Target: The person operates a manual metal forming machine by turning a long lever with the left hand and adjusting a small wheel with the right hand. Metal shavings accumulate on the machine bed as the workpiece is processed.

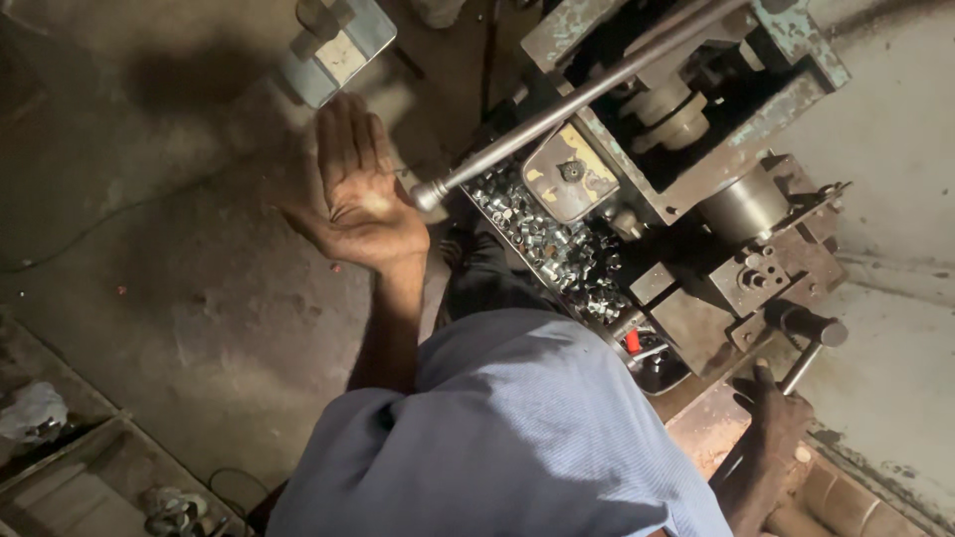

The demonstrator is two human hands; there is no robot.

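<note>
My left hand [358,194] is open, palm up and fingers spread. It sits just left of the rounded end of a long steel lever bar [557,109] that slants up to the right across the machine. My right hand [778,418] is at the lower right, closed around a thin metal handle [799,370] that sticks out of the machine's side next to a dark round knob [811,324]. A worn blue-green metal machine [696,149] fills the upper right. My blue shirt [517,438] covers the lower middle.
A tray [476,202] on the machine's near side holds several small shiny metal rings, with a small red item [632,341] at its lower end. A grey block [333,50] stands at top centre. Concrete floor [179,268] lies left, wooden compartments [90,467] bottom left.
</note>
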